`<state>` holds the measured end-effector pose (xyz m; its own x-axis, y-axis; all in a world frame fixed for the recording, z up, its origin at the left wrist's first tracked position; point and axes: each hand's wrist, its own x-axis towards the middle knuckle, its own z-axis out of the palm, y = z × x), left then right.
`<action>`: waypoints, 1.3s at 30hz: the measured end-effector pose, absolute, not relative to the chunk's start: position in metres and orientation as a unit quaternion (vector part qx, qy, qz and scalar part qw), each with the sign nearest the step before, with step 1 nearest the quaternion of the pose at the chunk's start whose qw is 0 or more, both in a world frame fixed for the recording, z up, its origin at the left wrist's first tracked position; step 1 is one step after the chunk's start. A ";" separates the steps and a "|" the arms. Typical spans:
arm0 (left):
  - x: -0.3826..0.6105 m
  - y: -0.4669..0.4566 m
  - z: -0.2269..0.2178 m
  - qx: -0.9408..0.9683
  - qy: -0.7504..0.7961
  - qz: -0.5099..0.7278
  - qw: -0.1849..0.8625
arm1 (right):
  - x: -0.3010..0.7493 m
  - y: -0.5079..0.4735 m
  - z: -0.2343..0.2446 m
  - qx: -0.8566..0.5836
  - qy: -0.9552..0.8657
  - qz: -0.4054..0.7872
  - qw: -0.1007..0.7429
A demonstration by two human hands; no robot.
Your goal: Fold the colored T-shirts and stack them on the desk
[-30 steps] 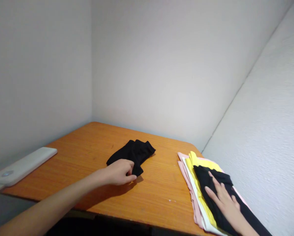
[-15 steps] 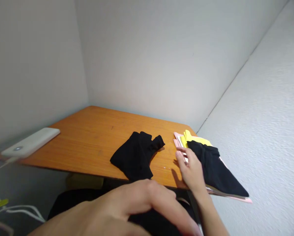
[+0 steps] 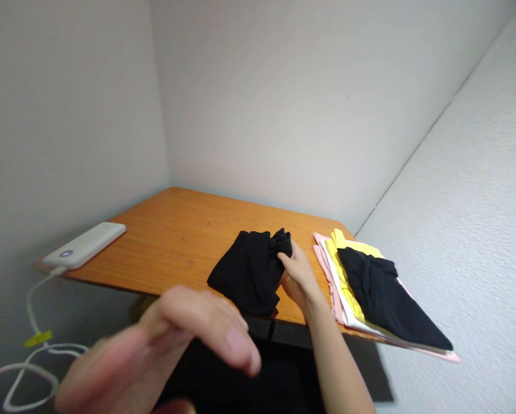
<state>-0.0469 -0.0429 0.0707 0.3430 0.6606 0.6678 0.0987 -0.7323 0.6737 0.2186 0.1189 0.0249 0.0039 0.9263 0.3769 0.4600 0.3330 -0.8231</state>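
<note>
R hand [image 3: 299, 275] clenched on right side of black garment [image 3: 249, 273], which lies mid-bench [image 3: 188, 230], close to near edge. L hand [image 3: 163, 333] blurred, in front of near edge, fingers half curled, released, nothing in it. Stack of folded clothes [image 3: 346, 276] at right edge, just beside R hand: pink, white, yellow layers, black piece [image 3: 382, 302] on top. White power bank [image 3: 84, 245] at left edge, white cable [image 3: 31, 305] hanging off it, yellow tag [image 3: 37, 339] on cable. Bench is orange wood-grain, far right corner rounded. Far wall [image 3: 283, 115] and left wall [image 3: 68, 115] smooth, pale grey; right wall [image 3: 456, 230] textured, whitish.
</note>
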 end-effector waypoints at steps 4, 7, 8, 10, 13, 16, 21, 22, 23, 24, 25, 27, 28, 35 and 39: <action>-0.046 -0.017 0.098 0.723 0.324 0.581 0.187 | 0.218 0.086 0.055 -0.378 -0.604 0.392 0.582; -0.042 0.010 0.104 0.746 0.372 0.535 0.135 | 0.217 0.059 0.074 -0.359 -0.566 0.437 0.600; -0.041 0.017 0.103 0.754 0.380 0.518 0.138 | 0.217 0.051 0.079 -0.353 -0.560 0.448 0.601; -0.039 0.025 0.102 0.768 0.371 0.488 0.185 | 0.217 0.040 0.086 -0.336 -0.563 0.467 0.594; -0.029 0.023 0.097 0.785 0.325 0.419 0.321 | 0.216 0.033 0.093 -0.313 -0.597 0.459 0.578; -0.016 0.012 0.085 0.772 0.287 0.369 0.432 | 0.208 0.034 0.095 -0.312 -0.661 0.410 0.546; 0.000 -0.005 0.065 0.701 0.255 0.401 0.532 | 0.189 0.038 0.093 -0.314 -0.725 0.332 0.515; 0.002 -0.007 0.063 0.696 0.272 0.413 0.521 | 0.185 0.038 0.092 -0.322 -0.739 0.289 0.517; 0.004 -0.009 0.060 0.693 0.293 0.426 0.503 | 0.182 0.038 0.091 -0.341 -0.747 0.233 0.521; 0.006 -0.010 0.059 0.687 0.313 0.440 0.487 | 0.179 0.036 0.089 -0.369 -0.745 0.170 0.530; 0.008 -0.011 0.057 0.674 0.329 0.455 0.480 | 0.176 0.032 0.087 -0.401 -0.732 0.110 0.539; 0.011 -0.012 0.054 0.638 0.339 0.488 0.489 | 0.171 0.019 0.083 -0.454 -0.706 0.053 0.542; 0.011 -0.013 0.052 0.621 0.339 0.503 0.497 | 0.169 0.011 0.080 -0.465 -0.711 0.067 0.524; -0.003 -0.023 0.040 0.616 0.341 0.527 0.476 | 0.185 -0.033 0.049 -0.444 -0.800 0.140 0.378; -0.021 -0.015 0.036 0.503 0.447 0.594 0.441 | 0.239 -0.021 0.038 -0.484 -0.782 0.068 0.388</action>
